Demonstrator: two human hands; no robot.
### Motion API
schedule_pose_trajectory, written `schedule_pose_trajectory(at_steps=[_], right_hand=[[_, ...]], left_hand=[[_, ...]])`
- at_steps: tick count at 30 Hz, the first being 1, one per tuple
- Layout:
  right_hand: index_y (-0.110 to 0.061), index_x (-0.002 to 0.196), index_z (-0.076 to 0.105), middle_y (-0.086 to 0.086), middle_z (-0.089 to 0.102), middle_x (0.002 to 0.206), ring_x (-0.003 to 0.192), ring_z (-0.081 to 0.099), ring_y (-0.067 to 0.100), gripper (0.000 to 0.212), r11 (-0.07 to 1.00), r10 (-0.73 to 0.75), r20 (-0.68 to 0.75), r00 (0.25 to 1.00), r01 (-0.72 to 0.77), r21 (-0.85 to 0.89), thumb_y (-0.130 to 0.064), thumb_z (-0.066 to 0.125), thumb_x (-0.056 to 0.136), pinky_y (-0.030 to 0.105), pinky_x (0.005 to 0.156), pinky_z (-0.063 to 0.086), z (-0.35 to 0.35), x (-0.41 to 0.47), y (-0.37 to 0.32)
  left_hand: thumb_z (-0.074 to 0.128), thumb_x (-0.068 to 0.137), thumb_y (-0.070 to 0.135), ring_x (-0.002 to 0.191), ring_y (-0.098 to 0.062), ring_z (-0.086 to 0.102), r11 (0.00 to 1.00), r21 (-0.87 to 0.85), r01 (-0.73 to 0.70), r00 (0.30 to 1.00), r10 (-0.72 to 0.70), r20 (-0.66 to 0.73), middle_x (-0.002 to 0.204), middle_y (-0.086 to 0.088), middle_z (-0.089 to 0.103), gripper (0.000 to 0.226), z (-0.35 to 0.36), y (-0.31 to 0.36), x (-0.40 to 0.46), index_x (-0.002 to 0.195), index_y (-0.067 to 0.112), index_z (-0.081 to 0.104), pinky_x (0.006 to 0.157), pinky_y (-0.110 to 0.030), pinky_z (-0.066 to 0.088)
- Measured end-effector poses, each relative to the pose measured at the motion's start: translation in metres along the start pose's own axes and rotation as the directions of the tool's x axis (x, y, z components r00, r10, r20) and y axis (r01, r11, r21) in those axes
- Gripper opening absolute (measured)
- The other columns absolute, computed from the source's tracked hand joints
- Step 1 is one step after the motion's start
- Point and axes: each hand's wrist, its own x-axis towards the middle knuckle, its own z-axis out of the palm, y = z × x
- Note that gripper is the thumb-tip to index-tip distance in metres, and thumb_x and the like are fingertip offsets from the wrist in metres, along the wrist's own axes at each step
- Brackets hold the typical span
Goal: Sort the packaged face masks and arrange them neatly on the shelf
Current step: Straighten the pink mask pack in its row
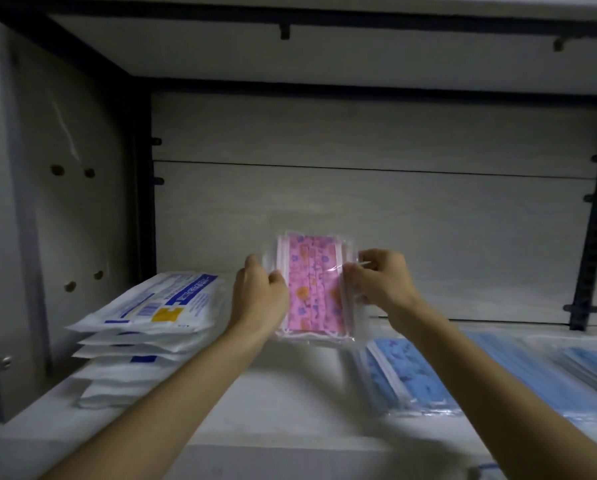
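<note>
A clear pack of pink patterned face masks (312, 289) stands tilted at the middle of the white shelf (283, 403), its lower edge near the shelf surface. My left hand (260, 296) grips the pack's left edge. My right hand (380, 280) pinches its right edge and the loose plastic flap. A stack of white mask packets with blue print (151, 320) lies at the left. To the right lies a pack of blue patterned masks (407, 375), and plain blue mask packs (539, 372) lie further right.
The shelf is a deep bay with a pale back panel (359, 202), a left side wall with holes (72, 220) and a black upright (591, 237) at the right. Another board (324, 53) closes the bay overhead.
</note>
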Motion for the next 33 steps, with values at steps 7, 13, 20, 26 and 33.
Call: schedule_pose_trajectory(at_steps=[7, 13, 20, 26, 33], right_hand=[[-0.001, 0.072, 0.061, 0.013, 0.054, 0.063, 0.053, 0.056, 0.023, 0.02, 0.876, 0.194, 0.167, 0.967, -0.094, -0.474, -0.017, 0.06, 0.085, 0.027, 0.049, 0.043, 0.015, -0.026, 0.022], [-0.004, 0.08, 0.05, 0.015, 0.059, 0.083, 0.08, 0.067, 0.033, 0.015, 0.778, 0.291, 0.259, 0.921, -0.071, -0.624, -0.015, 0.057, 0.086, 0.024, 0.046, 0.047, 0.023, -0.041, 0.014], [-0.008, 0.074, 0.044, 0.014, 0.055, 0.093, 0.073, 0.055, 0.026, 0.019, 0.759, 0.307, 0.35, 0.885, -0.007, -0.651, -0.014, 0.056, 0.088, 0.019, 0.043, 0.039, 0.021, -0.05, -0.003], [-0.006, 0.081, 0.048, 0.015, 0.055, 0.098, 0.082, 0.058, 0.029, 0.015, 0.741, 0.301, 0.39, 0.87, 0.044, -0.67, -0.017, 0.057, 0.088, 0.019, 0.042, 0.037, 0.022, -0.057, -0.012], [-0.01, 0.074, 0.042, 0.012, 0.053, 0.091, 0.058, 0.057, 0.023, 0.025, 0.785, 0.307, 0.427, 0.851, 0.027, -0.619, -0.021, 0.06, 0.088, 0.023, 0.047, 0.048, 0.012, -0.051, -0.022]], left_hand=[[0.041, 0.089, 0.004, 0.104, -0.037, 0.06, 0.955, 0.263, 0.138, 0.926, -0.219, 0.309, 0.12, -0.022, 0.057, 0.034, 0.006, -0.031, -0.006, 0.122, -0.002, 0.048, 0.064, -0.031, 0.047], [0.037, 0.093, 0.007, 0.111, -0.03, 0.057, 0.924, 0.368, 0.109, 0.878, -0.263, 0.4, 0.126, -0.019, 0.053, 0.036, 0.006, -0.044, -0.016, 0.128, 0.001, 0.043, 0.068, -0.027, 0.042], [0.033, 0.095, 0.009, 0.099, -0.027, 0.06, 0.894, 0.448, 0.034, 0.871, -0.246, 0.425, 0.123, -0.018, 0.054, 0.034, 0.005, -0.032, -0.022, 0.127, 0.001, 0.043, 0.054, -0.024, 0.036], [0.034, 0.096, 0.01, 0.105, -0.026, 0.059, 0.872, 0.489, -0.01, 0.865, -0.238, 0.442, 0.123, -0.017, 0.054, 0.033, 0.003, -0.025, -0.027, 0.126, 0.001, 0.044, 0.052, -0.023, 0.034], [0.039, 0.095, 0.015, 0.112, -0.027, 0.056, 0.839, 0.541, -0.056, 0.886, -0.208, 0.414, 0.128, -0.015, 0.052, 0.032, 0.002, -0.012, -0.027, 0.124, 0.004, 0.045, 0.074, -0.025, 0.042]])
